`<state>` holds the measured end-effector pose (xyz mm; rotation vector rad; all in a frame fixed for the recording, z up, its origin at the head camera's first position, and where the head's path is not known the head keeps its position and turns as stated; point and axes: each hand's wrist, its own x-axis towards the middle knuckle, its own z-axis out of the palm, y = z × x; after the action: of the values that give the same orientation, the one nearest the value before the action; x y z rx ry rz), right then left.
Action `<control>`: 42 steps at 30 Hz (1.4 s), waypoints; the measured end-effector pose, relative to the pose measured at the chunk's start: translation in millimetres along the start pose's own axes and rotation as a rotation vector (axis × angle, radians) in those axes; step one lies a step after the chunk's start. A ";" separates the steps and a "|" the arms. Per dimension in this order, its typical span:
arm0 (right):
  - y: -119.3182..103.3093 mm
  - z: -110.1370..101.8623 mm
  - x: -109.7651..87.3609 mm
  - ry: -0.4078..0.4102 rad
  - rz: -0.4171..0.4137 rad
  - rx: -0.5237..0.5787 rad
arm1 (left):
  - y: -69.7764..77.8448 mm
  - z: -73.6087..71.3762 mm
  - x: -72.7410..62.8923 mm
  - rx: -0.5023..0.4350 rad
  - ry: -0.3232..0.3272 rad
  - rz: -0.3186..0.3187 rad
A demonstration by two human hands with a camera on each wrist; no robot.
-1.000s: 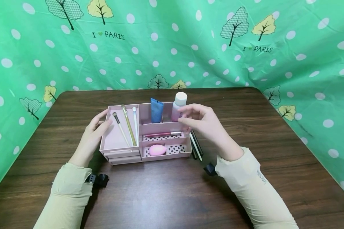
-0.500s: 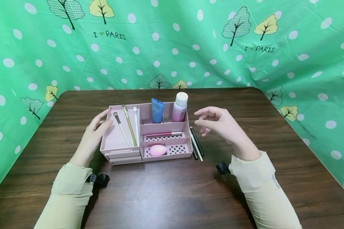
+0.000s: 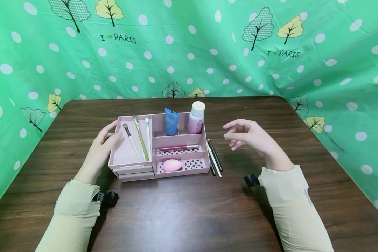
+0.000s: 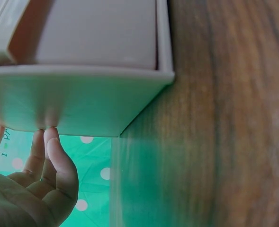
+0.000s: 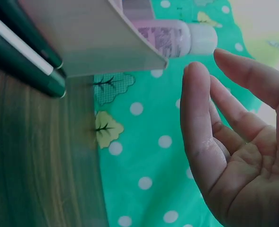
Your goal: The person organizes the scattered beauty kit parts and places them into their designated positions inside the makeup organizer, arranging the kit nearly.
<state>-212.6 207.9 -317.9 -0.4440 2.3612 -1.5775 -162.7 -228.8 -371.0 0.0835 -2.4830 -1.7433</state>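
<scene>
My left hand (image 3: pixel 99 150) holds the left side of a pink desktop organizer (image 3: pixel 152 138), its thumb over the rim. In the left wrist view the fingertips touch the organizer's outer side wall (image 4: pixel 82 104). To the right of the organizer my right hand (image 3: pixel 252 136) hovers with loosely bent fingers and nothing in them. Nearest to it is a white-capped pink bottle (image 3: pixel 195 120), upright in the back right compartment. Beside the bottle a blue tube (image 3: pixel 171 121) stands in the organizer. Three makeup brushes (image 3: pixel 141 138) lie in the left tray.
A dark pink slim tube (image 3: pixel 178 148) lies in the middle compartment, a pink makeup sponge (image 3: pixel 172 165) in the front one. Black and white pen-like sticks (image 3: pixel 215 158) lie on the brown table (image 3: pixel 189 213) against the organizer's right side. A green curtain (image 3: pixel 189 45) hangs behind.
My right hand has let go of the bottle's area and moved away to the right, leaving the bottle standing in its compartment. The left hand stays on the organizer.
</scene>
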 end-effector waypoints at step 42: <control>54.5 32.6 28.2 -0.203 0.207 -0.144 | -0.6 -0.4 1.0 0.001 -0.001 -0.019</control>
<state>-231.6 188.9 -382.0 -0.3573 2.2895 -1.2180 -163.6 -229.5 -371.4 0.1065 -2.4918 -1.7504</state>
